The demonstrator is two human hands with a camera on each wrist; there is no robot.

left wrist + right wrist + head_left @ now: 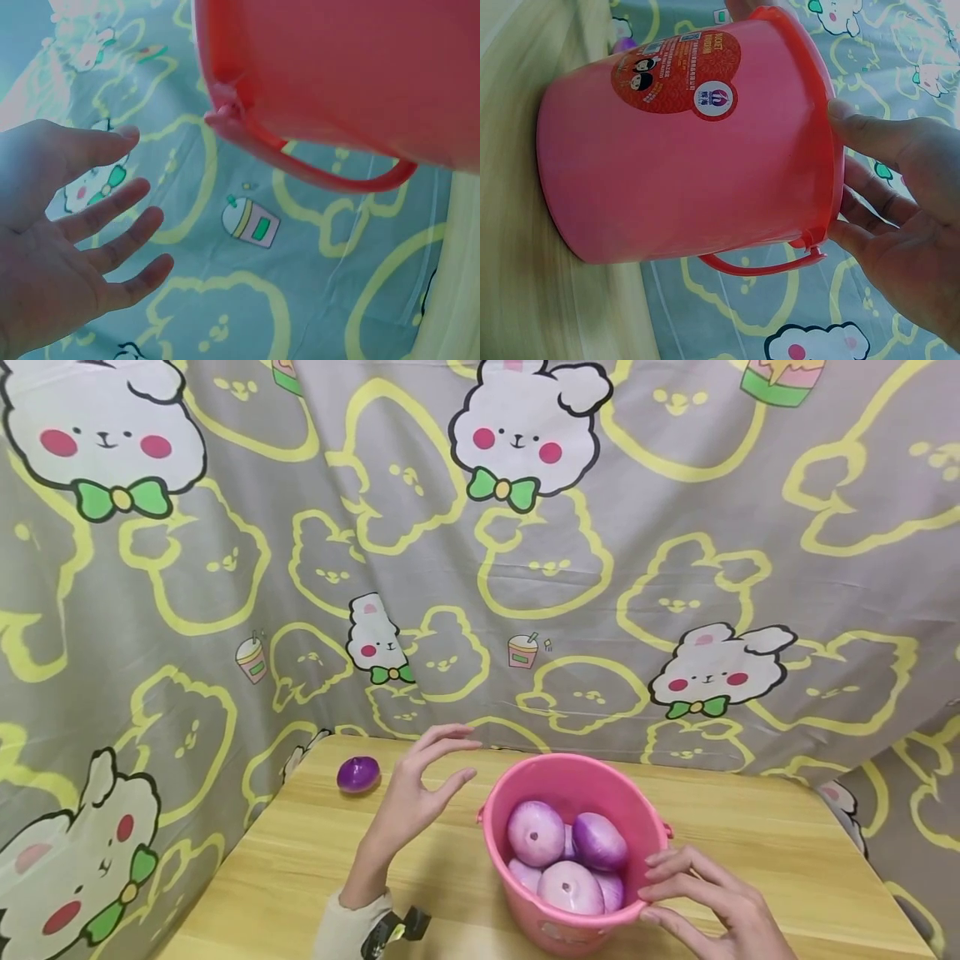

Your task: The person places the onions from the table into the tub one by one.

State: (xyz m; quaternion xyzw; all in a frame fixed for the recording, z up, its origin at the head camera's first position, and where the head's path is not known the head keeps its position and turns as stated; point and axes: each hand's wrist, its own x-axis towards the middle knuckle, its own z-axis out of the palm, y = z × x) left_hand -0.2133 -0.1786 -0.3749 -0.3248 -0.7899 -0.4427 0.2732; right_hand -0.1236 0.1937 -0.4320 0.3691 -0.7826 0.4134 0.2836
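A pink bucket (525,893) stands on the table with several purple onions (570,887) inside it. My right hand (720,902) holds its right rim by the fingertips. In the right wrist view, the thumb (877,135) lies on the outside of the rim, and some fingertips are hidden behind the edge. Left of the bucket, my left hand (420,785) is raised above the table, fingers spread and slightly bent, holding nothing. The left wrist view shows that hand apart from the bucket (352,75). Beyond it, a dark, shiny purple onion (358,775) lies on the table.
The wooden table (277,877) meets a grey curtain (570,710) with rabbit prints at its back and left. The bucket's handle (322,176) hangs down on its far side. A black device (393,933) is strapped to the left wrist.
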